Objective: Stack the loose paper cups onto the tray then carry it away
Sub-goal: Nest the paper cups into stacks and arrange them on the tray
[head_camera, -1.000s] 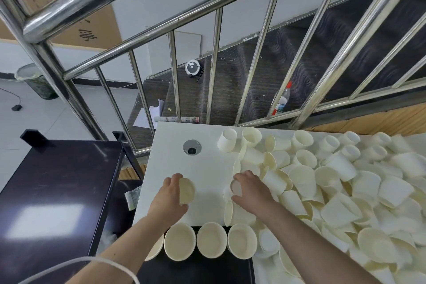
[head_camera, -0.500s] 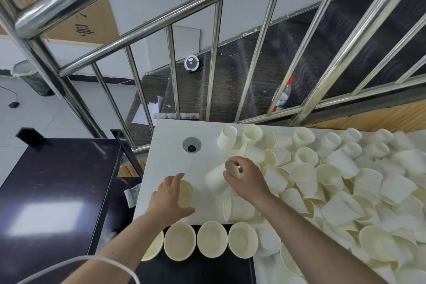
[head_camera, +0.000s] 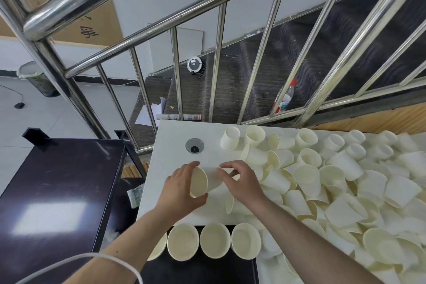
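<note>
A big heap of loose white paper cups [head_camera: 341, 182] covers the right side of the white table [head_camera: 170, 143]. My left hand [head_camera: 179, 189] grips a cup [head_camera: 198, 182] held on its side, mouth facing me. My right hand [head_camera: 242, 180] pinches a second cup [head_camera: 215, 177] by its base end, its other end at the first cup's mouth. Several cup stacks [head_camera: 214, 240] stand upright in a row on the black tray [head_camera: 202, 270] at the near edge.
A steel railing [head_camera: 138, 0] rises behind the table, with dark stairs beyond. A black cabinet top [head_camera: 53, 193] lies to the left. A round cable hole [head_camera: 194, 145] sits in the table's left part. A bottle [head_camera: 284, 99] stands on the stairs.
My right hand has carried a cup leftward from the heap to the cup in my left hand. My left hand has lifted and turned its cup toward it.
</note>
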